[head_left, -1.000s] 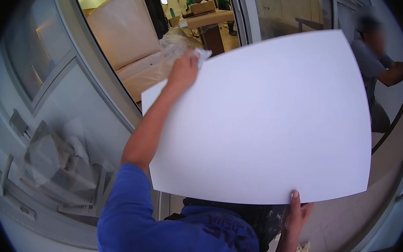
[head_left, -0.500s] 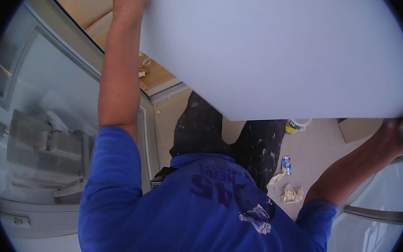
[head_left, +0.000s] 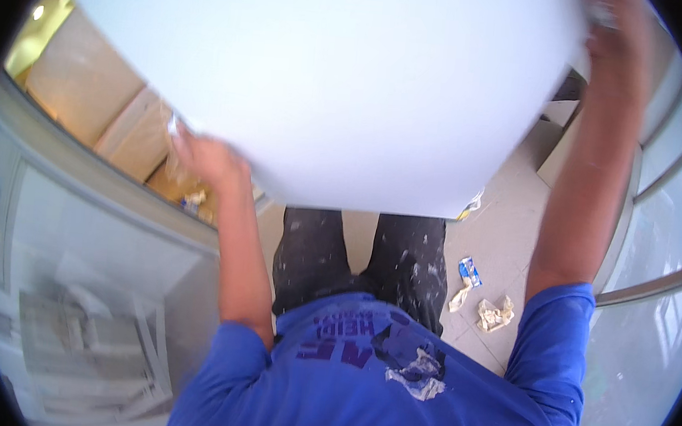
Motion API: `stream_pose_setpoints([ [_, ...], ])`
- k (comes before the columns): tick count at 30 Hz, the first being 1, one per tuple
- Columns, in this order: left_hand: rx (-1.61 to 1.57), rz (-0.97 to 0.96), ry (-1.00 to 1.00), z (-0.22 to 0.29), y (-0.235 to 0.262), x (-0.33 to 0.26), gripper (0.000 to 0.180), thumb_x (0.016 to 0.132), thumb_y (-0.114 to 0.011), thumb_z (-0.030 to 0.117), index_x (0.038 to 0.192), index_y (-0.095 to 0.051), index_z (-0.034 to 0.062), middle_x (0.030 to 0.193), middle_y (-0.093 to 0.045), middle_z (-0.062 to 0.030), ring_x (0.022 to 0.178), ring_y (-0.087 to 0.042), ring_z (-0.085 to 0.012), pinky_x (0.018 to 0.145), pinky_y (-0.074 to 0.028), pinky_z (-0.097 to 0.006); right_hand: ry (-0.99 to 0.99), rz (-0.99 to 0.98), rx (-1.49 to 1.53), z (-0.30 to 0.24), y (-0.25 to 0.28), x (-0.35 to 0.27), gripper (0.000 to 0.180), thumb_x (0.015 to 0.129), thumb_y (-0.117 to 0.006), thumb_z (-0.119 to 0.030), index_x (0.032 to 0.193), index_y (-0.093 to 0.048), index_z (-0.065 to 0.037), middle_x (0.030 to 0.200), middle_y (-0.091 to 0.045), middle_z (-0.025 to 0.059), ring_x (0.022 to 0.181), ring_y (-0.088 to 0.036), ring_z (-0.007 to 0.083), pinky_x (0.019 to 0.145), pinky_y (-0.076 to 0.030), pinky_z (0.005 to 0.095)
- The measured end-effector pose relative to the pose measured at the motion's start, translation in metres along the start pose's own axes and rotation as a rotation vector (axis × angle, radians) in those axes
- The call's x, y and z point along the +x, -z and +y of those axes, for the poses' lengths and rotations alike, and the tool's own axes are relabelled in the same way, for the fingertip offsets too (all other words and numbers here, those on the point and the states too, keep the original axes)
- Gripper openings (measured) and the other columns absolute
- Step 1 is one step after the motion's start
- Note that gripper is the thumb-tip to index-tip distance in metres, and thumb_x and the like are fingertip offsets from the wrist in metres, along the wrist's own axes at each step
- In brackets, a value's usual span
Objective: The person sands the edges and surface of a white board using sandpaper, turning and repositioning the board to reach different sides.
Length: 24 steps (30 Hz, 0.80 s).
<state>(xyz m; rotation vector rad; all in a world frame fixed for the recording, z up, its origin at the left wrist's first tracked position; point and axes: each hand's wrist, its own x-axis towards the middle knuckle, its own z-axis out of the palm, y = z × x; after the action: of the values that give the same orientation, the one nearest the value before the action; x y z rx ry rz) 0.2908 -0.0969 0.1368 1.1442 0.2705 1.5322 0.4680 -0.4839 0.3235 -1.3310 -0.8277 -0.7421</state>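
One bare left hand (head_left: 215,161) pinches the slanting left edge of a large, flat, white panel (head_left: 326,92) between its fingers, a small whitish scrap (head_left: 174,125) at their tips. The panel hangs before the body, its straight lower edge above the dark, paint-spotted trousers (head_left: 405,266); its smooth, plain face is faintly bluish, its top out of view. Right of the trousers, a small blue-and-white packet (head_left: 470,271) and a crumpled cream wad (head_left: 495,314) lie on the pale tiled floor (head_left: 500,225). The blurred right hand (head_left: 617,38) is at the panel's right edge; I cannot tell how its fingers close.

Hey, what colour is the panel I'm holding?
The panel is white, seen best from the head.
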Motion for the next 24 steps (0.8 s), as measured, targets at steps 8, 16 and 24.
stream_pose_setpoints([
  [8,-0.084,0.179,-0.122,0.008,0.031,0.016,0.041,0.113,-0.045,0.028,0.136,-0.055,-0.0038,0.134,-0.062,-0.0178,0.125,-0.06,-0.0291,0.108,-0.05,-0.046,0.177,-0.203,0.098,-0.007,-0.074,-0.004,0.073,0.088,-0.082,-0.055,0.125,-0.068,0.006,0.091,-0.076,0.0242,0.071,-0.077,0.0281,0.069,-0.063,0.0405],
  [16,0.25,-0.479,-1.229,0.216,-0.057,0.088,0.039,0.113,-0.043,0.026,0.123,-0.06,-0.0082,0.143,-0.058,-0.0278,0.129,-0.06,-0.0362,0.113,-0.042,-0.049,-0.082,-0.21,0.26,0.019,-0.096,-0.01,0.059,0.087,-0.084,-0.044,0.116,-0.07,0.006,0.096,-0.077,0.0192,0.08,-0.076,0.0229,0.075,-0.06,0.0346],
  [24,0.546,-1.048,-1.108,0.237,-0.265,0.097,0.025,0.102,-0.068,0.016,0.122,-0.069,0.0011,0.141,-0.062,-0.0193,0.123,-0.065,-0.0288,0.103,-0.052,-0.039,0.111,-0.141,0.115,0.034,-0.095,-0.009,0.064,0.081,-0.088,-0.045,0.121,-0.069,0.003,0.11,-0.074,0.0209,0.097,-0.072,0.0301,0.088,-0.056,0.0423],
])
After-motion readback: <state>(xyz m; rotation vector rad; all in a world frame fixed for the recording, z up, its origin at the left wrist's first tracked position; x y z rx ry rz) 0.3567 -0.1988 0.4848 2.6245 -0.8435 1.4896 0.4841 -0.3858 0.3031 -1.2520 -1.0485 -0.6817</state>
